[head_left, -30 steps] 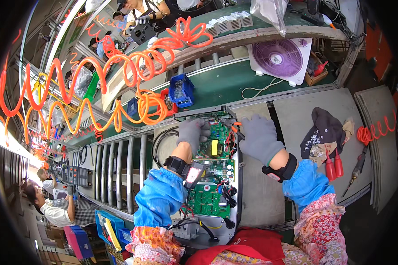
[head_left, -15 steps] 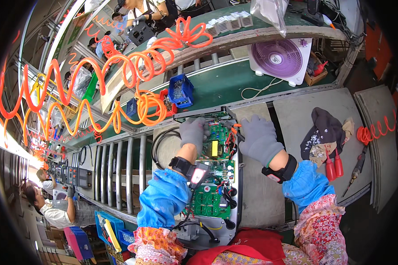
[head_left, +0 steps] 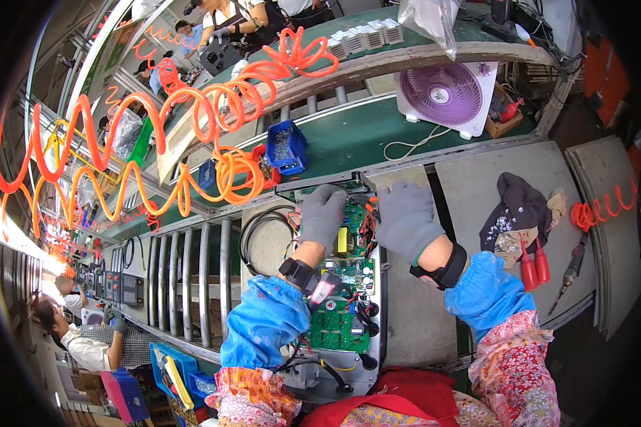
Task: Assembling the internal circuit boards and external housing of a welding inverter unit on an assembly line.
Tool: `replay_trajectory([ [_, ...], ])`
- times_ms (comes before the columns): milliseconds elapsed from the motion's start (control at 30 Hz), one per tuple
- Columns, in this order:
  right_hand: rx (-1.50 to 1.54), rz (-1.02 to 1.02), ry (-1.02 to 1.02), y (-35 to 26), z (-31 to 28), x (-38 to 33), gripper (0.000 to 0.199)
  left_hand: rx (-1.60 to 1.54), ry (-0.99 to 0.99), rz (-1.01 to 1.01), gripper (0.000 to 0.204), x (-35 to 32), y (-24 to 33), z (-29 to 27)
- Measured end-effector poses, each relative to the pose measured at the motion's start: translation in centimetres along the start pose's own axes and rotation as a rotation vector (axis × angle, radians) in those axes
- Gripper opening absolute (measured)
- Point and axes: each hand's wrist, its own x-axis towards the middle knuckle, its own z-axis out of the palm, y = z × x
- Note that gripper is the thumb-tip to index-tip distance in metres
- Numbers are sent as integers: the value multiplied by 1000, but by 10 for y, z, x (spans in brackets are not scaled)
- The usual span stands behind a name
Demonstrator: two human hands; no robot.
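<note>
An opened metal chassis with green circuit boards [head_left: 335,327] lies lengthwise in front of me, with a yellow-wrapped transformer [head_left: 344,240] on the far board. My gloved left hand [head_left: 323,215] is over the far left part of that board, its fingers bent down and closed at the far panel; what they grip is hidden. My gloved right hand [head_left: 408,222] is at the chassis's far right corner, fingers curled beside a small orange-and-black piece [head_left: 370,204]. Whether that piece is a tool handle or a connector I cannot make out. Black cable [head_left: 246,245] loops beside my left hand.
To the right lie a dark cloth [head_left: 513,213], red-handled screwdrivers [head_left: 534,269] and a power screwdriver [head_left: 571,274]. A blue bin of screws [head_left: 288,148] and a purple fan [head_left: 445,96] stand beyond. Orange coiled hoses [head_left: 224,107] hang at left; rollers [head_left: 192,277] run left. Other people work farther off.
My left hand has shifted slightly right and toward me over the board. The right hand has moved a little left, closer to the chassis corner. The head view has shifted slightly.
</note>
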Motion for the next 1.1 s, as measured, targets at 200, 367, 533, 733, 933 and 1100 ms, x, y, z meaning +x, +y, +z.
replay_trajectory([
  [200, -50, 15, -62, -9, -7, 5, 56, -108, -3, -63, 21, -1, 3, -2],
  [367, -58, 54, -65, -14, -6, 10, 55, -91, -41, -66, 20, 1, 2, -4],
  [533, -41, 50, -28, -18, -8, 7, 48, -113, -61, -15, 20, 5, -9, -4],
  [733, -28, 94, -79, -21, -9, 7, 47, -64, -106, -8, 19, 7, -7, -4],
  [933, 103, -8, -78, -12, -5, 7, 39, -123, -158, -86, 14, 0, 5, -7],
  [1100, 248, -78, 32, 23, -3, -28, 28, 288, -214, 152, 18, -21, 37, -32],
])
